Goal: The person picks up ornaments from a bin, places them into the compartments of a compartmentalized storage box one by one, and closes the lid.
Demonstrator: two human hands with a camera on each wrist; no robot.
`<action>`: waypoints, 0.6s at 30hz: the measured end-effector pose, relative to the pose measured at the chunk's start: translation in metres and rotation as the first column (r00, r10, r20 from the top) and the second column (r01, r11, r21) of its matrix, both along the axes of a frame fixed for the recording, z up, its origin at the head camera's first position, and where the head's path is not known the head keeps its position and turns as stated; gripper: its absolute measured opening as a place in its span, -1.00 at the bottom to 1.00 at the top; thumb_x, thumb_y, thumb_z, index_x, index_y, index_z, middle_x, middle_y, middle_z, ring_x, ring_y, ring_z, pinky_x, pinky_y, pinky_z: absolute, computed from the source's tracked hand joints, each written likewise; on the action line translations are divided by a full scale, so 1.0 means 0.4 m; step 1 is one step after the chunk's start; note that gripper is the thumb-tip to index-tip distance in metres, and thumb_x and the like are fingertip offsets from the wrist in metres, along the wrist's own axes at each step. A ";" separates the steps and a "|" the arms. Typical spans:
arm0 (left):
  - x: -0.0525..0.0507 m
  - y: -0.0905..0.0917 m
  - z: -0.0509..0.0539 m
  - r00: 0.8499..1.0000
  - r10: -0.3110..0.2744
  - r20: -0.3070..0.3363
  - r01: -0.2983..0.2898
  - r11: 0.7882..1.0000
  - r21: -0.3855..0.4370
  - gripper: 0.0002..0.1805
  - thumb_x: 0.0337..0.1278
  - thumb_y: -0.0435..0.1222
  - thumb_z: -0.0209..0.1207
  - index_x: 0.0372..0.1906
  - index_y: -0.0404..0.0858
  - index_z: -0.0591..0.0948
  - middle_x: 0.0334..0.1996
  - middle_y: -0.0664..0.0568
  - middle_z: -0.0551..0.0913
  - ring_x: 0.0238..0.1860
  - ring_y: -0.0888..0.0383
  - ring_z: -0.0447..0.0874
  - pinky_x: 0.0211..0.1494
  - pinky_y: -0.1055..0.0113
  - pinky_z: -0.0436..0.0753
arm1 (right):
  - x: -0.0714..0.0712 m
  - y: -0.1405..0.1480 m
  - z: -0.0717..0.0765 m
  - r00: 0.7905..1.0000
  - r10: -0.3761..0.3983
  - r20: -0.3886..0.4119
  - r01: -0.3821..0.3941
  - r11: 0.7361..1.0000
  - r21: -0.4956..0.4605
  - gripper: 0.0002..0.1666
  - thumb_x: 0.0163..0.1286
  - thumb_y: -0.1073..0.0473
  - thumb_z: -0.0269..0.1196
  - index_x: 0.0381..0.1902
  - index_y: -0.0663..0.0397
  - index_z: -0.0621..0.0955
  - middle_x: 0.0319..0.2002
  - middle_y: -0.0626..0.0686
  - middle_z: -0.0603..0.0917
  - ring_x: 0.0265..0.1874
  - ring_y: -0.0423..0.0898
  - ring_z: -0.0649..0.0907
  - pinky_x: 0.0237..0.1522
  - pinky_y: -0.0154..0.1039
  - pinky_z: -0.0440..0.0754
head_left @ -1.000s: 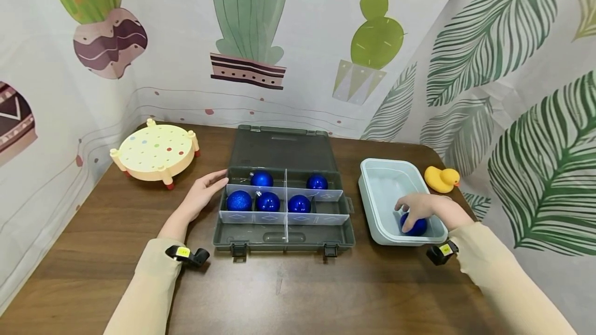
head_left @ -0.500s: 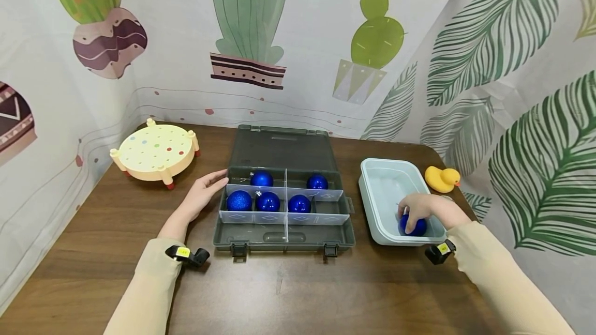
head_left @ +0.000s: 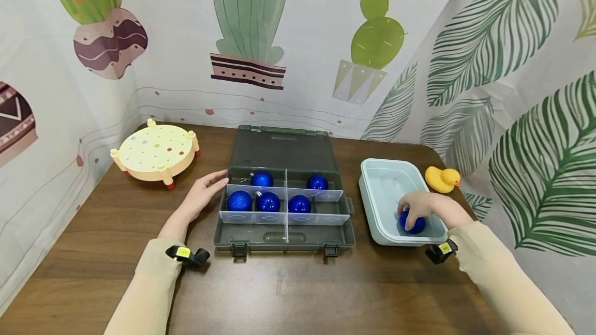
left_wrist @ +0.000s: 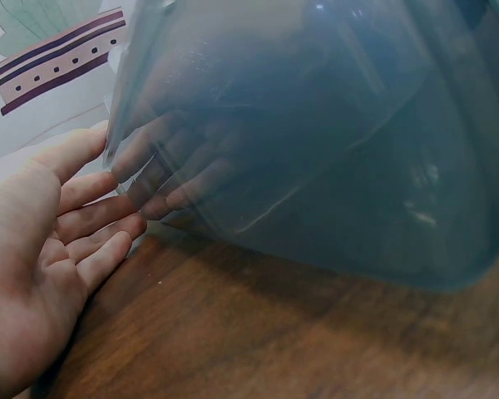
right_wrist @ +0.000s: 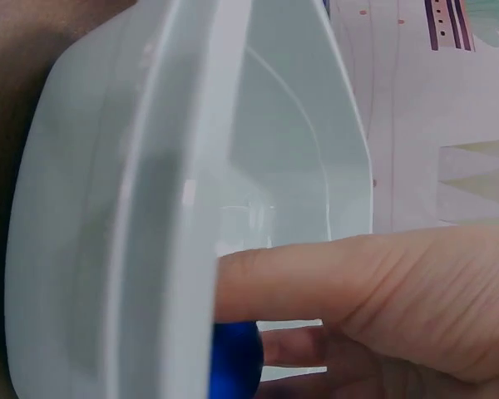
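Observation:
My right hand (head_left: 419,206) reaches into the light blue plastic tub (head_left: 379,185), thumb and fingers round a shiny blue Christmas ball (head_left: 413,224) near its front end. In the right wrist view the tub's wall (right_wrist: 75,208) hides part of that ball (right_wrist: 237,362). My left hand (head_left: 201,195) rests its fingertips against the left side of an open dark grey divided case (head_left: 251,231); the left wrist view has the extended fingers (left_wrist: 96,220) at its translucent wall. Several blue balls (head_left: 268,202) lie in the case's back and middle rows. Its front row holds no ball.
A yellow rubber duck (head_left: 441,179) sits just right of the tub. At the back left stands a round cream pegged stand (head_left: 155,151) with red-tipped feet. The case's lid (head_left: 284,149) lies back towards the patterned wall cloth.
My right hand's thumb and fingers have drawn in round the ball in the tub, which has shifted slightly. The left hand and the case stay put.

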State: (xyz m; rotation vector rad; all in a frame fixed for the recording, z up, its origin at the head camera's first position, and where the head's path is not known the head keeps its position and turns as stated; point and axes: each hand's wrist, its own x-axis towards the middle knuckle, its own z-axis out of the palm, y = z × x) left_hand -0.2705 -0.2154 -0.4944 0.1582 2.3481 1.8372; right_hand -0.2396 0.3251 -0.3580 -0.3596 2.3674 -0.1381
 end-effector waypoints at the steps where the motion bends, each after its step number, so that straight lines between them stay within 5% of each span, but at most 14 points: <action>1: 0.000 0.000 0.000 1.000 -0.001 0.000 0.001 1.000 0.002 -0.30 0.41 -0.05 0.08 0.45 -0.37 0.26 0.44 -0.29 0.27 0.45 -0.20 0.21 0.48 -0.12 0.21 | 0.000 0.000 0.002 1.000 -0.004 -0.007 0.004 1.000 -0.004 -0.53 0.09 0.21 0.42 -0.03 0.27 0.61 0.00 0.31 0.63 -0.11 0.10 0.58 0.01 0.09 0.62; 11: 0.001 0.001 0.001 1.000 0.000 -0.007 0.000 1.000 0.000 -0.31 0.41 -0.05 0.08 0.45 -0.36 0.27 0.43 -0.29 0.28 0.44 -0.20 0.22 0.48 -0.12 0.21 | -0.015 -0.001 0.027 0.989 0.004 -0.149 -0.020 0.994 -0.103 -0.48 0.11 0.19 0.44 0.01 0.35 0.59 0.01 0.37 0.63 -0.06 0.17 0.60 0.02 0.11 0.62; 18: 0.004 0.001 0.008 1.000 -0.001 0.010 0.001 1.000 -0.006 -0.32 0.42 -0.06 0.07 0.46 -0.34 0.25 0.45 -0.28 0.26 0.46 -0.20 0.20 0.48 -0.12 0.20 | -0.017 -0.019 0.060 0.950 0.012 -0.313 -0.067 0.984 -0.164 -0.46 0.14 0.12 0.44 0.01 0.31 0.60 -0.04 0.29 0.67 -0.11 0.15 0.61 -0.01 0.14 0.63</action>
